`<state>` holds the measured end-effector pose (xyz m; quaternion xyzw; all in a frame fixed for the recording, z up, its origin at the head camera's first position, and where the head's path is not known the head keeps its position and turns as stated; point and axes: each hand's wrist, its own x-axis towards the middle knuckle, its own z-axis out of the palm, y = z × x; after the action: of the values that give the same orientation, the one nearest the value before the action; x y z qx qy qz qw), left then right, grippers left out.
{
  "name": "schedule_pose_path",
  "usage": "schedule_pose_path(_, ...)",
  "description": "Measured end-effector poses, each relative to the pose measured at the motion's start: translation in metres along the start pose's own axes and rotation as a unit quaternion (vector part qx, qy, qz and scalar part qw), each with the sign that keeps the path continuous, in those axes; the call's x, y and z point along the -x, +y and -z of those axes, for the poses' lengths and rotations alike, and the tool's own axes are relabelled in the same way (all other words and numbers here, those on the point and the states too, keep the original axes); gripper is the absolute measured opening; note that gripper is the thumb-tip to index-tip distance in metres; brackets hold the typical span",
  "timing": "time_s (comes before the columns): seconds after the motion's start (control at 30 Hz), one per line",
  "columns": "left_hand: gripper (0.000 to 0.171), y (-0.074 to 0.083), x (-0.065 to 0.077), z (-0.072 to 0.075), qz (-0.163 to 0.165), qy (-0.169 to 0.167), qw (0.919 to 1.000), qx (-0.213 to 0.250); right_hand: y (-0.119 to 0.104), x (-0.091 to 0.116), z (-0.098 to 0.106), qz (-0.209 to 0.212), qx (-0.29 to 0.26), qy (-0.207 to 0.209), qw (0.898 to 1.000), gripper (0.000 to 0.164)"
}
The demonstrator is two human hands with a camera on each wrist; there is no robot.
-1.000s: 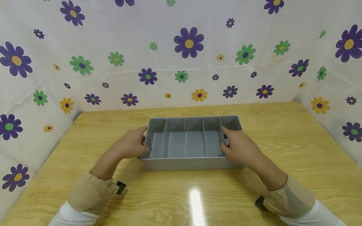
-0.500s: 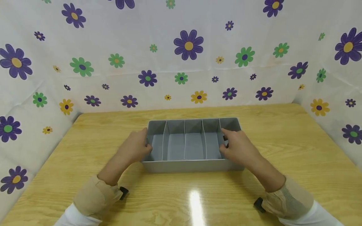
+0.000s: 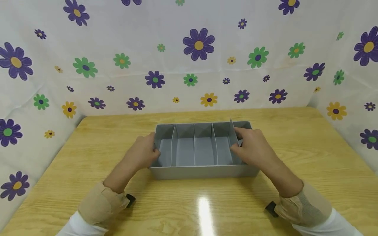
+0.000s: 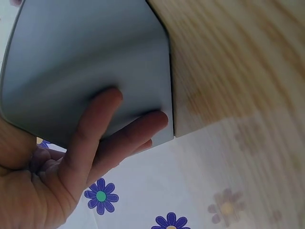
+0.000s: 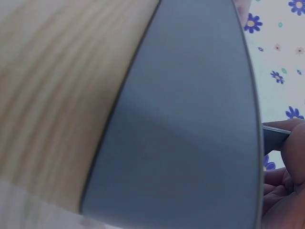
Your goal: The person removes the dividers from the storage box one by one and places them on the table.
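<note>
A grey divided drawer organizer point(image 3: 203, 172) lies lengthwise on the table, with thin upright dividers making several compartments. At its left end my left hand point(image 3: 140, 152) grips the end wall, the thumb over the rim. The left wrist view shows fingertips point(image 4: 107, 102) against the wall's outer face. My right hand point(image 3: 254, 147) pinches the rightmost divider point(image 3: 232, 132), whose far top corner sticks up above the organizer's rim. In the right wrist view, the front wall fills the middle, and a bit of the divider point(image 5: 275, 136) shows at the right hand point(image 5: 291, 186).
The organizer stands on a wood-grain table point(image 3: 165, 209) with a bright light reflection near its front. A white cloth with printed flowers point(image 3: 133, 42) hangs behind the table and along both sides. Tan wraps with small black pieces point(image 3: 271, 208) sit on both wrists.
The rightmost divider has risen and tilted above the rim in my right hand. My left hand has shifted its fingers at the left end, its thumb now curled over the wall.
</note>
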<state>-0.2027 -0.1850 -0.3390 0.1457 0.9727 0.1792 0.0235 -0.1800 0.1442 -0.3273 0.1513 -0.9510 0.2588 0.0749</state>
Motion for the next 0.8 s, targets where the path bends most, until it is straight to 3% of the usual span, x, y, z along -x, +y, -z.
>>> schedule_pose_path(0.3,0.044,0.003,-0.003,-0.002,0.015,-0.018,0.9997,0.010,-0.005,-0.002,0.018,-0.002,0.008,0.014,1.000,0.051)
schedule_pose_path(0.53,0.043,0.002,-0.001,0.001,0.022,-0.012,0.9997,0.007,-0.017,-0.004,0.050,-0.014,0.001,0.031,0.999,0.053)
schedule_pose_path(0.67,0.040,0.002,0.000,0.001,0.019,-0.008,0.9998,0.007,-0.018,0.003,0.069,-0.012,0.001,0.075,0.997,0.052)
schedule_pose_path(0.8,0.045,0.001,0.001,0.000,0.019,-0.013,0.9996,0.014,-0.012,0.009,0.078,0.031,0.028,0.162,0.986,0.046)
